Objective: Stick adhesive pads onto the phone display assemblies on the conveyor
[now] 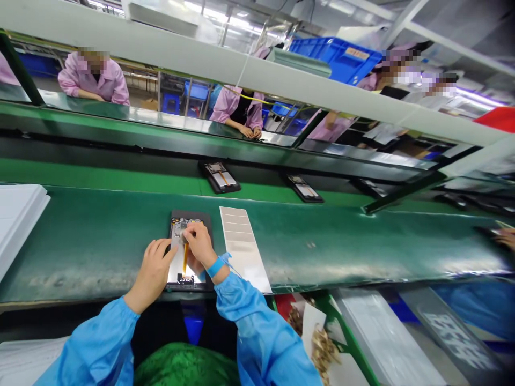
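Observation:
An opened tablet-like device (176,267) lies on the green bench in front of me, with a circuit board at its far end and a silver battery area below. An orange ribbon cable (185,259) runs down its middle. My left hand (149,274) rests at the device's left edge, fingers stretched out and thumb apart. Over the circuit board, my right hand (200,245) is closed in a pinch; whatever its fingertips hold is too small to make out. Just right of the device lies a pale sheet of rectangular stickers (237,228), its lower part blank.
Similar opened devices (220,178) sit in black holders on the green conveyor (161,176) beyond the bench. White stacked trays (20,220) stand at left. Below the bench edge at right is a green bin (354,343) with scraps. Several co-workers in pink sit across; another person's hand shows far right.

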Tool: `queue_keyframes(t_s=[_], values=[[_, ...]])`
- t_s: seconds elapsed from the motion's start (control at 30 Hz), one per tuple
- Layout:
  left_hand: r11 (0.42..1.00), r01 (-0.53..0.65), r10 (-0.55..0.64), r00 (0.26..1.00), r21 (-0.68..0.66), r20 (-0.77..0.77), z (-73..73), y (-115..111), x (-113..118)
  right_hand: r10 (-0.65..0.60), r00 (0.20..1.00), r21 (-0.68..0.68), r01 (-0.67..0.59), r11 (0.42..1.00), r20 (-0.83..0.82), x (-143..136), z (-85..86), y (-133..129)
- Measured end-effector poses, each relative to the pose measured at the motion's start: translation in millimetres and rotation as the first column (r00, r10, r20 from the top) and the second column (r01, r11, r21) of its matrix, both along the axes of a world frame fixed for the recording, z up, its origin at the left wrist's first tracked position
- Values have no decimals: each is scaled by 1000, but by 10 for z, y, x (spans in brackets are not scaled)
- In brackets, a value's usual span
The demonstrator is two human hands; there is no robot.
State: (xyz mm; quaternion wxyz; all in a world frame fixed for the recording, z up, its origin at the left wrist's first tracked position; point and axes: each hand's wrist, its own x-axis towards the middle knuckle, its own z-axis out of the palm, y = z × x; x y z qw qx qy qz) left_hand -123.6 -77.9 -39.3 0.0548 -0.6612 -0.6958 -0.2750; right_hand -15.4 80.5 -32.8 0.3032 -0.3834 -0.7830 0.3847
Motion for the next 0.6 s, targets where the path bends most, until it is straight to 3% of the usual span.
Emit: queue_keyframes(t_s=[0.13, 0.23, 0.33, 0.4, 0.6], values=[[1000, 3, -3, 1000, 7, 19, 37, 51, -5, -92, 995, -14, 92, 996, -34, -49, -55, -49], [999, -26, 17, 981, 48, 195, 80, 88, -31, -131, 988, -36, 129, 991, -81, -56, -68, -76], [997, -43, 8, 876, 62, 482, 144, 176, -68, -122, 983, -74, 112, 991, -136, -12, -28, -97], [998, -47, 11, 803, 45, 596, 207, 263, -82, -106, 980, -103, 89, 991, -169, 31, 22, -120], [997, -73, 68, 766, -18, 639, 400, 485, -15, -102, 963, -184, 57, 981, -249, 146, 177, -219]])
